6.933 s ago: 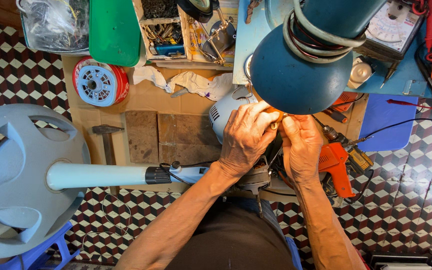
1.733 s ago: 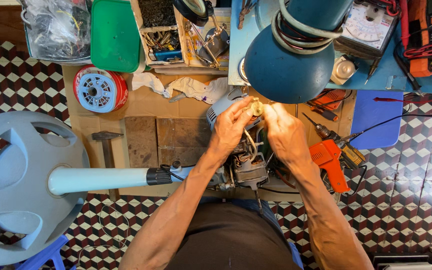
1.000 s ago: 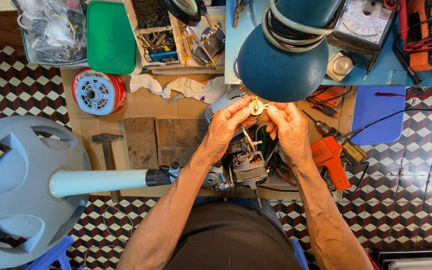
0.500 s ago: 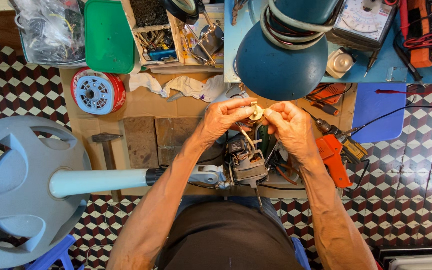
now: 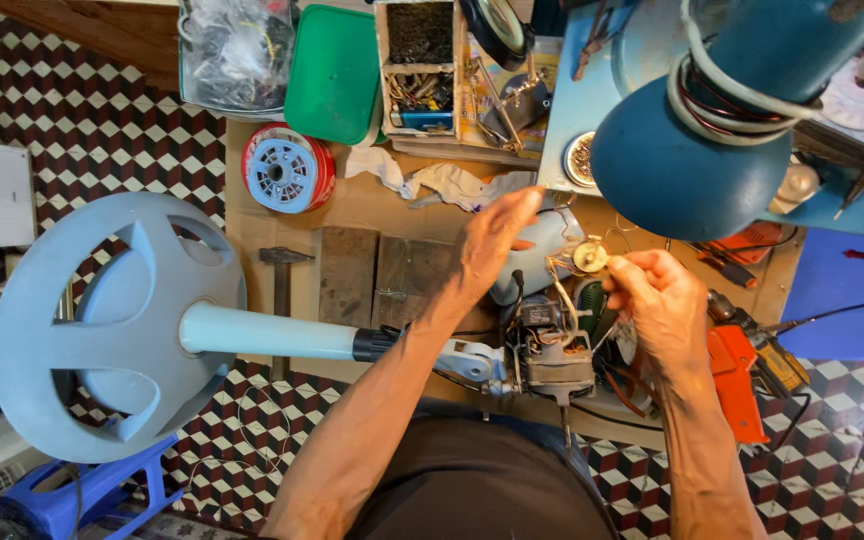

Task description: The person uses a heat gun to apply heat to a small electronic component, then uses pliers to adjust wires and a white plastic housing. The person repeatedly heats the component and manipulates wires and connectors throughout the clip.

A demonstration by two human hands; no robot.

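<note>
Centre-right of frame: right hand (image 5: pixel 664 300) pinches a small round brass-coloured part (image 5: pixel 590 256) between fingertips, wires trailing down to the fan motor (image 5: pixel 552 345) just below it. Left hand (image 5: pixel 492 238) is open, fingers spread, hovering beside the part, not touching it. Blue lamp shade (image 5: pixel 687 165) hangs above right. Fan base (image 5: pixel 102 325) and pole (image 5: pixel 267 335) fill the left side.

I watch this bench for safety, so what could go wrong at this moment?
The right hand pinches a small round brass part joined by thin wires to the exposed fan motor; a tug might strain or snap them. The left hand is open and apart, so the part could slip. The lamp shade hangs close above the hands; a knuckle might brush it.
</note>
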